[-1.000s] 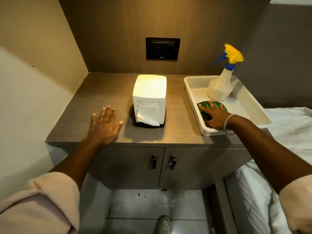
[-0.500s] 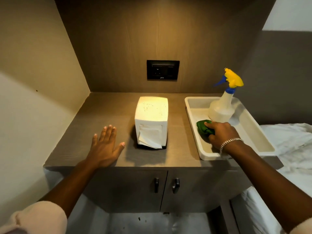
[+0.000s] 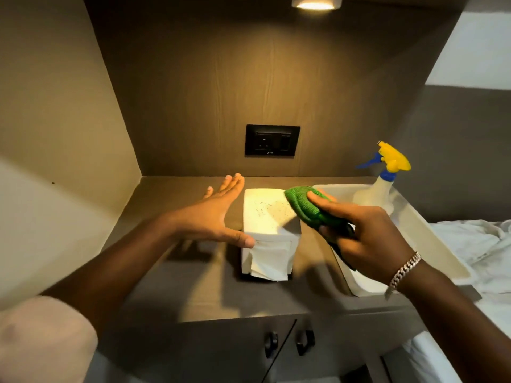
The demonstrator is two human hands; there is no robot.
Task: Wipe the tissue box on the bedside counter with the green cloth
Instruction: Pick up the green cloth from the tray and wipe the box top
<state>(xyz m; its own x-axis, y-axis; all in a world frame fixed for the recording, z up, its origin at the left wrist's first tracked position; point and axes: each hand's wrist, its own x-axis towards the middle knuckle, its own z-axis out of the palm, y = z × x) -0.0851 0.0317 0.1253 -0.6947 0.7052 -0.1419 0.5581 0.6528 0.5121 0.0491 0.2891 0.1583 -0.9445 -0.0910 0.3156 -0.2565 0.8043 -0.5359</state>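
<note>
A person's right hand (image 3: pixel 367 236) is clutching the bunched green cloth (image 3: pixel 307 205) over the upper right corner of the tissue box (image 3: pixel 266 214), which is standing upright mid-counter, its long axis running from 12 to 6 o'clock. The speckled top is lying at about 9 o'clock from the cloth, so the right hand is nearer. The left hand (image 3: pixel 213 214), fingers spread and holding nothing, is flanking the box's left side, thumb at its front corner.
</note>
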